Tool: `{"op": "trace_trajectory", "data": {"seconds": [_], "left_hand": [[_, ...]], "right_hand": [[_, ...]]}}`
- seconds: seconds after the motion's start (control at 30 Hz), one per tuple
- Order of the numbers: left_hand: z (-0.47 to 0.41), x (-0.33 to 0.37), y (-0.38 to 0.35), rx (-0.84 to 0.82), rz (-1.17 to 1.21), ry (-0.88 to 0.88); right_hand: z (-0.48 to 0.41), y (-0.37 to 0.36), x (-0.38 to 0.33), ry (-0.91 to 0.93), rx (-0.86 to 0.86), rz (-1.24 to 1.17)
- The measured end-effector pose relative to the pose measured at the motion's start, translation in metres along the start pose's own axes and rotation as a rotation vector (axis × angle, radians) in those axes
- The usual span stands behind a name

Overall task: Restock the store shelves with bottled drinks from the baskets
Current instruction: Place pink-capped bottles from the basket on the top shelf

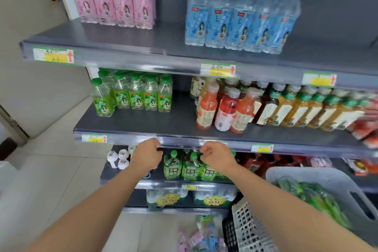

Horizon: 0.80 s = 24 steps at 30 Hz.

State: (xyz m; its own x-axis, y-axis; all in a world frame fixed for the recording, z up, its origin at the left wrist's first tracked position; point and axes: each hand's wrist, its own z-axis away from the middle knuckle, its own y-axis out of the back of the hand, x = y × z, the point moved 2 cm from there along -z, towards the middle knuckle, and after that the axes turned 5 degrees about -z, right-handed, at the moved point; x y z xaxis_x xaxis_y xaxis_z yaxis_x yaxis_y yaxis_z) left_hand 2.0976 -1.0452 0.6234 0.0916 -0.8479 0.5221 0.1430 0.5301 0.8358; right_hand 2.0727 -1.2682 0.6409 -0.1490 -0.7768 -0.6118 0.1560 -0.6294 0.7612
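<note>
Both arms [102, 200] stretched forward, converging. Left hand [146, 156] and right hand [217, 156] side by side, backs up, fingers curled; grip unclear.

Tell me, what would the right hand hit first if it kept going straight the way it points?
Most likely the green-capped bottles on the lower shelf: the right hand points at them, curled fingers by their caps. Whether it already touches one is unclear; the shelf edge sits just above.
</note>
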Motion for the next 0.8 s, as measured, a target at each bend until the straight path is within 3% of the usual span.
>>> {"op": "trace_trajectory", "data": {"seconds": [0.5,0.8], "left_hand": [[0.068,0.207,-0.172,-0.308,-0.168,-0.483],[0.095,0.302,-0.284,-0.465,-0.216,-0.54]], "right_hand": [[0.11,0.115,0.205,-0.421,0.187,-0.039],[0.135,0.147,0.351,-0.654,0.179,-0.028]]}}
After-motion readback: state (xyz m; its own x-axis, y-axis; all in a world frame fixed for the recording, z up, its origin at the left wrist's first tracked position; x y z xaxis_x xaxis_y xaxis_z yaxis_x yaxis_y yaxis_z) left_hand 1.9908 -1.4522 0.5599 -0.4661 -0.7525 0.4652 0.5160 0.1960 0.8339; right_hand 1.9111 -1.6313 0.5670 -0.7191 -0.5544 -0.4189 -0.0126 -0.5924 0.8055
